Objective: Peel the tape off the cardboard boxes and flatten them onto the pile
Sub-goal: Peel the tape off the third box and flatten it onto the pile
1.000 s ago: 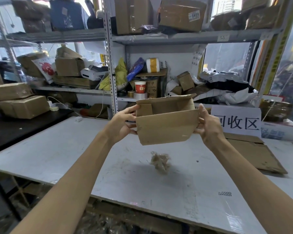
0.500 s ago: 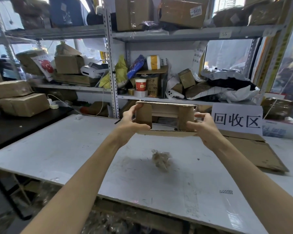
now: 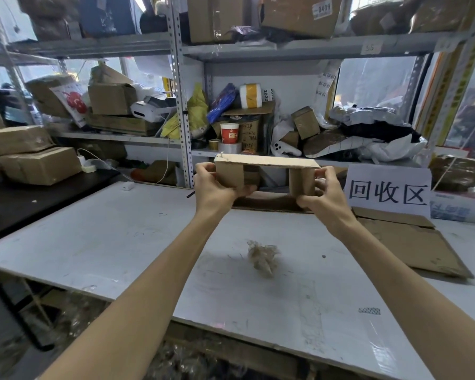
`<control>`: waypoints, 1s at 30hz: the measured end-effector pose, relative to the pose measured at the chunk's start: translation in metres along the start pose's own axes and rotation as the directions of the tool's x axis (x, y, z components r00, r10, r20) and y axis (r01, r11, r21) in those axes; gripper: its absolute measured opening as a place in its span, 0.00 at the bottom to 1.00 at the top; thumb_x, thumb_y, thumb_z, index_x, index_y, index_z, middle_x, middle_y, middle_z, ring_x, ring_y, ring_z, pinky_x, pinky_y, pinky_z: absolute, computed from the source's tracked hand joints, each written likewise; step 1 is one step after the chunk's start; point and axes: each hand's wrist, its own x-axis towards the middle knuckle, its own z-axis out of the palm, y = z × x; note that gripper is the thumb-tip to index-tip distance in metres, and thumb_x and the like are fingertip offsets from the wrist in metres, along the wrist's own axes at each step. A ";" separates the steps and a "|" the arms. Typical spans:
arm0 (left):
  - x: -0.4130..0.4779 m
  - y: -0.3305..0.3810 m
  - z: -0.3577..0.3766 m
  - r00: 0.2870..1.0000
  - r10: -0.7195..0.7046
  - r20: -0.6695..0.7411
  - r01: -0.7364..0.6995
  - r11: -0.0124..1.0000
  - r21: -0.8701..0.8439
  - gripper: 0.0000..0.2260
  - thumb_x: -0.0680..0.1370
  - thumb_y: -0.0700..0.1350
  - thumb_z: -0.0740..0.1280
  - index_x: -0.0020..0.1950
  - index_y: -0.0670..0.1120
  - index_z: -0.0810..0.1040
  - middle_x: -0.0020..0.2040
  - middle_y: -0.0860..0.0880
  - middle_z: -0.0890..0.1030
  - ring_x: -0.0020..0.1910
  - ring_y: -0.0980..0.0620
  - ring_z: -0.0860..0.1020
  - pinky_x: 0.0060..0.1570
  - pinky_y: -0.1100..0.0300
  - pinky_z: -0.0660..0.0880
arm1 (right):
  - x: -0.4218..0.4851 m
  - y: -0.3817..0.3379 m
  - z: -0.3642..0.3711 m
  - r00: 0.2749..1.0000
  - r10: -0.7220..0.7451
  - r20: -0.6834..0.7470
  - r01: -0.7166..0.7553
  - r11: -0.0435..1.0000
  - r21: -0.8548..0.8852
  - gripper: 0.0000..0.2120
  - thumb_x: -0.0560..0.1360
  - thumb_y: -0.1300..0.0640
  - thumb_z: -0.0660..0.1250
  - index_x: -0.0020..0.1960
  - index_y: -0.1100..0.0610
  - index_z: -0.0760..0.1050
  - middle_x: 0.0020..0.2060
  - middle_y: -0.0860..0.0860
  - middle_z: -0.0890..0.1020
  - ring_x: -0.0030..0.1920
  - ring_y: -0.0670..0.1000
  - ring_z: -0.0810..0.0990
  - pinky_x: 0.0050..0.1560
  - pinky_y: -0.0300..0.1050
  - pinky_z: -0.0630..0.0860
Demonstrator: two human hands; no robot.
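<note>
While I hold the cardboard box (image 3: 266,162) up at twelve o'clock above the counter (image 3: 121,237), my left hand (image 3: 220,187) curls round its left flap and my right hand (image 3: 324,198) pinches its right flap. Its long axis runs nine to three between my hands, the top panel nearly level and both flaps hanging down. The pile of flattened cardboard (image 3: 412,242) lies on the counter toward two o'clock, nearer my right hand. I judge the box needs pressing flat, then carrying rightward. A wad of peeled tape (image 3: 262,256) sits at six o'clock, below the box.
</note>
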 end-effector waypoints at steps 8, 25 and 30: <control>0.007 -0.004 -0.004 0.991 0.045 -0.122 -0.011 0.964 0.264 0.32 0.63 0.44 0.82 0.60 0.45 0.69 0.57 0.48 0.73 0.53 0.52 0.73 0.47 0.65 0.73 | 0.000 -0.011 0.007 0.996 -0.036 0.083 0.024 0.990 0.142 0.20 0.65 0.64 0.67 0.51 0.50 0.65 0.50 0.54 0.76 0.50 0.52 0.76 0.33 0.33 0.75; 0.011 0.012 -0.019 0.889 -0.275 0.365 0.335 0.936 -0.111 0.37 0.71 0.69 0.63 0.72 0.48 0.64 0.70 0.46 0.68 0.68 0.45 0.67 0.67 0.43 0.67 | -0.002 0.009 0.003 0.995 0.094 0.042 -0.103 0.859 0.502 0.31 0.67 0.55 0.63 0.70 0.52 0.63 0.58 0.56 0.75 0.56 0.54 0.75 0.45 0.44 0.75; 0.012 0.006 -0.014 0.884 -0.364 0.294 0.366 0.929 0.048 0.33 0.63 0.66 0.71 0.61 0.49 0.70 0.63 0.48 0.72 0.60 0.44 0.71 0.43 0.48 0.74 | -0.002 0.005 -0.008 0.989 0.132 0.064 -0.143 0.773 0.617 0.31 0.76 0.40 0.61 0.67 0.62 0.65 0.59 0.63 0.74 0.59 0.62 0.76 0.59 0.58 0.73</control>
